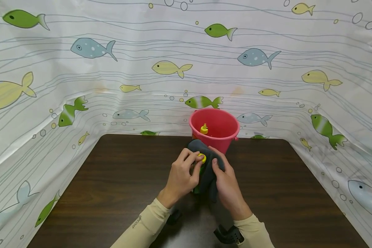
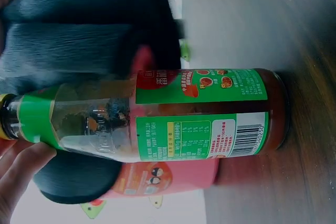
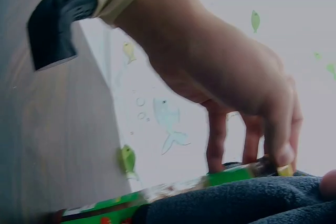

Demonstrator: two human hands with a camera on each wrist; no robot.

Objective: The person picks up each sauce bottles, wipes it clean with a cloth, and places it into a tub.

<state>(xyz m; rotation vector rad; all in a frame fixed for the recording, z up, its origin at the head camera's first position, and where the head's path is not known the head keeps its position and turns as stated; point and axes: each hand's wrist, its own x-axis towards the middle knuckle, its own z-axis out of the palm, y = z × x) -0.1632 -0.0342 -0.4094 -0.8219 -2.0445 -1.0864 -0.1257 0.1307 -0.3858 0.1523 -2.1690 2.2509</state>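
Observation:
A glass sauce bottle point(image 2: 199, 114) with green labels and dark red sauce inside stands upright on the table in front of the bucket. My left hand point(image 1: 181, 175) pinches its yellow cap point(image 1: 202, 158) between thumb and fingers. A dark grey cloth point(image 1: 207, 174) drapes beside and behind the bottle, and my right hand point(image 1: 229, 184) grips it, thumb on the near side. Most of the bottle is hidden by the left hand and cloth in the head view. In the right wrist view the bottle's green neck label point(image 3: 231, 176) shows above the cloth.
Just behind the hands stands a pink bucket point(image 1: 217, 139). Inside it is something with a yellow nozzle top point(image 1: 204, 129). The dark wood table point(image 1: 127, 179) is bordered by a white fish-print sheet point(image 1: 136, 38). A black strap point(image 1: 227, 236) sits near the right wrist.

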